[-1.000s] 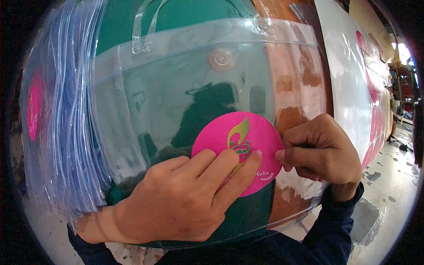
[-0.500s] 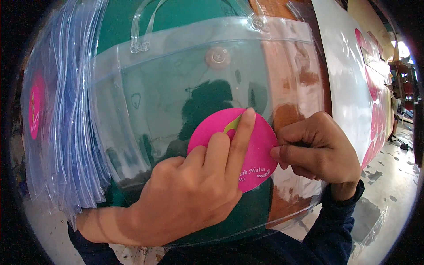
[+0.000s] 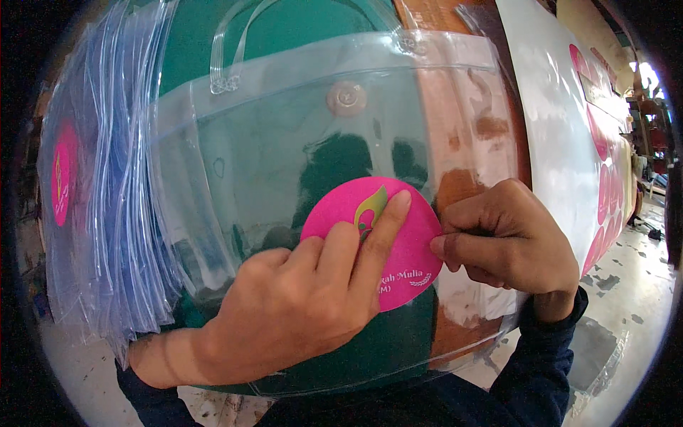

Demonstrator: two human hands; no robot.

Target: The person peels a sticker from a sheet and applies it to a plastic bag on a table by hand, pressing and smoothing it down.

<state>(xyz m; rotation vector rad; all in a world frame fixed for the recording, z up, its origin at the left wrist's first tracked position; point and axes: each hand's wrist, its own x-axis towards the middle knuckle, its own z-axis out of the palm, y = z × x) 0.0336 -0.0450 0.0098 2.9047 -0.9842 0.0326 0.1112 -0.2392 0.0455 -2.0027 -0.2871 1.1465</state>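
A round pink sticker (image 3: 416,242) with a green leaf design and white lettering lies on the front of a clear plastic bag (image 3: 263,135). Across the sticker's left half rests my left hand (image 3: 292,309), its index finger stretched out on the surface and the other fingers partly bent; it grips nothing. My right hand (image 3: 512,242) pinches the sticker's right edge between thumb and bent index finger. Higher up on the bag is a round snap button (image 3: 346,98), and a clear looped handle (image 3: 226,80) rises from its top edge.
A thick stack of clear plastic bags (image 3: 117,178) stands at the left, one bearing a pink sticker (image 3: 64,174). Under the bag lies a green surface (image 3: 185,43) beside brown wood. At right a white sheet (image 3: 551,135) carries several pink stickers (image 3: 603,192).
My left index fingertip has slid slightly down the sticker, uncovering more of the leaf design. My right hand keeps its pinch, shifted very slightly left.
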